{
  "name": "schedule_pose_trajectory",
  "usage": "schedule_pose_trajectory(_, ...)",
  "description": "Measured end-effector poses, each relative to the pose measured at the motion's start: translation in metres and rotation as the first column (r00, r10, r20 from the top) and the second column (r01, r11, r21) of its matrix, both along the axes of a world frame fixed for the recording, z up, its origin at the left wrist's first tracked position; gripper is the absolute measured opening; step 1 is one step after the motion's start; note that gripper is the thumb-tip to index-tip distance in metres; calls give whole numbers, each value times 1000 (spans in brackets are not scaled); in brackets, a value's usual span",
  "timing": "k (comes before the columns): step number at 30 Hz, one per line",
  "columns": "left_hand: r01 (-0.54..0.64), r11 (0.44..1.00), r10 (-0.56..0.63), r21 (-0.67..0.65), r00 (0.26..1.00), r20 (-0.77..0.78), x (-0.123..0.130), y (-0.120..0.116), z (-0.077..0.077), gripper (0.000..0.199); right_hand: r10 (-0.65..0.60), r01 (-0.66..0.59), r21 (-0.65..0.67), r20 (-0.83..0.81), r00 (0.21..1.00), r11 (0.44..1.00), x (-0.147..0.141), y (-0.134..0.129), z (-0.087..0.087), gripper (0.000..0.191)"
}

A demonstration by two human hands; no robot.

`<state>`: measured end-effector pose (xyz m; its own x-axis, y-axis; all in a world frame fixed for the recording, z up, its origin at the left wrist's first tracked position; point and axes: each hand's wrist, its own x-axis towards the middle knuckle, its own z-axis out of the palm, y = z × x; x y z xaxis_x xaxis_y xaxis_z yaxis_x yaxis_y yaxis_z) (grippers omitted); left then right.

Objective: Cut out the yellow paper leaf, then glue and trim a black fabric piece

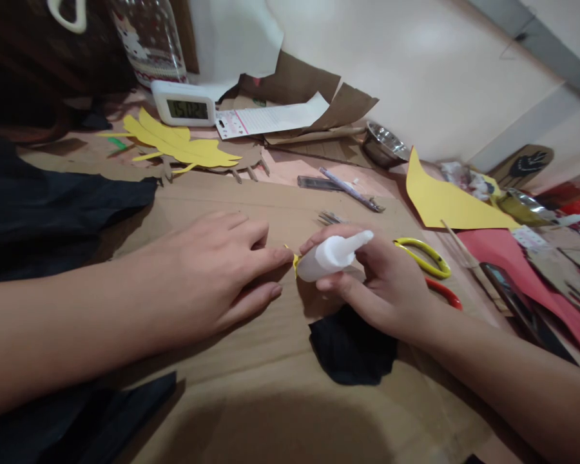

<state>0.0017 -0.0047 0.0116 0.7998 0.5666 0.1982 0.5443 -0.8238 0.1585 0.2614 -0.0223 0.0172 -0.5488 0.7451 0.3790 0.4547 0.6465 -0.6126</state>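
In my right hand [386,283] is a small white glue bottle [321,261], gripped between fingers and thumb. Its nozzle tilts up and to the right. My left hand [222,264] lies palm down on the cardboard [251,399], with the index finger stretched out and the thumb apart from it. At that fingertip is a small yellow scrap [296,263], partly hidden by the hand and the bottle. Beneath my right hand lies a black piece of thin sheet [355,348]. Scissors with yellow and red handles [423,256] are partly covered by the same hand.
Black sheets [53,206] spread along the left. At the back stand a white digital clock [183,104], a yellow leaf-like cutout [178,142] and a metal bowl [385,145]. Yellow paper [449,196], red paper [517,264] and a pen [350,188] lie to the right.
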Motion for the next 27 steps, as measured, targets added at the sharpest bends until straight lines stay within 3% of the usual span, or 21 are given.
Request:
schedule_pose_trajectory(6,2,1000,-2,8,1000,19,0,0,-1,28,54,-55,33,48,997,998,0,3,2,24)
schedule_pose_trajectory(11,-6,1000,6,13,999,41,0,-1,-2,28,112,-110,-39,51,992,993,0,0,5,28)
schedule_pose_trajectory(14,-1,1000,1,11,1000,12,0,-1,-1,32,14,-18,-53,-71,997,998,1,0,4,25)
schedule_pose_trajectory(17,-12,1000,12,5,1000,-7,1,-1,0,33,-120,104,-72,-280,953,992,2,6,3,23)
schedule_pose_trajectory(19,-17,1000,17,7,1000,-12,1,0,0,33,-147,121,-95,-342,928,988,3,9,1,22)
schedule_pose_trajectory(27,-19,1000,19,-7,1000,-4,1,-2,0,34,-78,64,-97,-149,986,993,3,5,-3,25)
